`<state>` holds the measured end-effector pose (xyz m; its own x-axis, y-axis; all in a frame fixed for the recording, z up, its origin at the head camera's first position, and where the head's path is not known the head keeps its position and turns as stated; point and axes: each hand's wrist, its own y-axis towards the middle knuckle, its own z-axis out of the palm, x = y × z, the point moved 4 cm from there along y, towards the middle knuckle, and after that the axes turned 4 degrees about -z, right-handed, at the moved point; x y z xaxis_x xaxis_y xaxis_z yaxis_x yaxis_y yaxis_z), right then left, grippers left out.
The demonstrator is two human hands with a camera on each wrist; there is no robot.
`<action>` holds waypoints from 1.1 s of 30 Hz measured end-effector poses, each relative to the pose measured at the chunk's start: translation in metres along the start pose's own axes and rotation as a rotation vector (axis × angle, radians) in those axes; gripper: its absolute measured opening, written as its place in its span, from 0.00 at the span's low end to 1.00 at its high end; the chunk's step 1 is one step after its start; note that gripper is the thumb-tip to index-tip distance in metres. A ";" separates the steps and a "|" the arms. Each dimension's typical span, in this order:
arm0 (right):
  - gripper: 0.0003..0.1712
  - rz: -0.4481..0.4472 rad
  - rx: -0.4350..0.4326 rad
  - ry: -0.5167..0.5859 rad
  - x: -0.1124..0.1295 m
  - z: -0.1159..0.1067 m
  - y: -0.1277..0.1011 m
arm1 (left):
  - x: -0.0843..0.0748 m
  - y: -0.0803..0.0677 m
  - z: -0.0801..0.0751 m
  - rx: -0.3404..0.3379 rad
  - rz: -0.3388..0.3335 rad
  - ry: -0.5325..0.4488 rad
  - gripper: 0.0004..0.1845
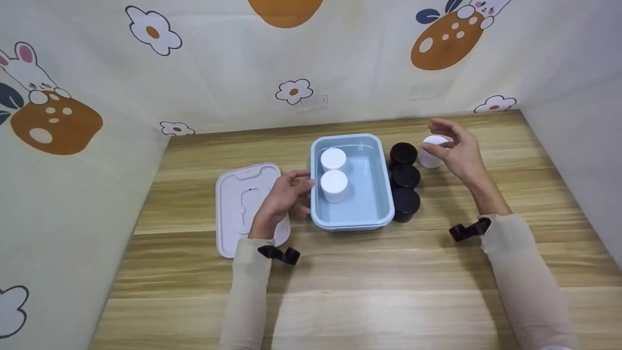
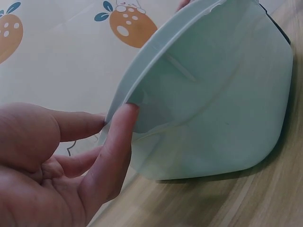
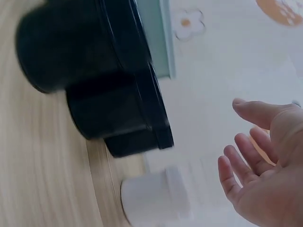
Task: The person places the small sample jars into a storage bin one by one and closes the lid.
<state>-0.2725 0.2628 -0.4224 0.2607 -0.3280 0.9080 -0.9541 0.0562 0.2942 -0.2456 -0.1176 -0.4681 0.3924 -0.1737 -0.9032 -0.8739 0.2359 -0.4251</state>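
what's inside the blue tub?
In the tub: two white jars, a nearer jar and a farther jar, along its left side. Not visible: the floor beneath them, and the farther jar's lower front, covered by the nearer one.

**Mostly smooth plastic**

Box (image 1: 367, 194): smooth plastic, slight sheen. Lid (image 1: 229, 209): matt plastic. White jars (image 1: 334, 187): smooth plastic, matt. Black jars (image 1: 406, 204): plastic, glossy edges. Table (image 1: 364, 291): smooth wood-grain top, soft gloss. Wall sheet (image 1: 218, 73): cloth or plastic, can't tell. Sleeves (image 1: 517, 272): matt cloth.
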 end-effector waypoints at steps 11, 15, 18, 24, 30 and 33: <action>0.41 0.197 -0.074 -0.022 -0.040 -0.026 0.001 | -0.001 0.001 0.002 0.002 -0.013 0.008 0.25; 0.46 0.243 -0.026 0.009 -0.048 -0.023 0.002 | -0.001 0.001 0.000 0.004 -0.010 0.003 0.24; 0.49 0.271 0.012 0.025 -0.052 -0.020 0.002 | -0.001 0.000 -0.001 0.001 -0.008 -0.006 0.24; 0.51 0.317 0.061 0.016 -0.063 -0.015 0.000 | -0.001 0.000 -0.001 -0.002 -0.010 0.004 0.24; 0.51 0.328 0.082 0.037 -0.072 -0.008 -0.001 | 0.000 0.000 -0.002 0.003 -0.009 0.015 0.24; 0.51 0.349 0.087 0.058 -0.073 -0.004 0.000 | 0.001 0.000 -0.003 0.003 0.003 -0.004 0.24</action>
<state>-0.2907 0.2907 -0.4878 -0.0775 -0.2492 0.9653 -0.9954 0.0741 -0.0608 -0.2455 -0.1204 -0.4688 0.3913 -0.1693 -0.9046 -0.8739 0.2395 -0.4229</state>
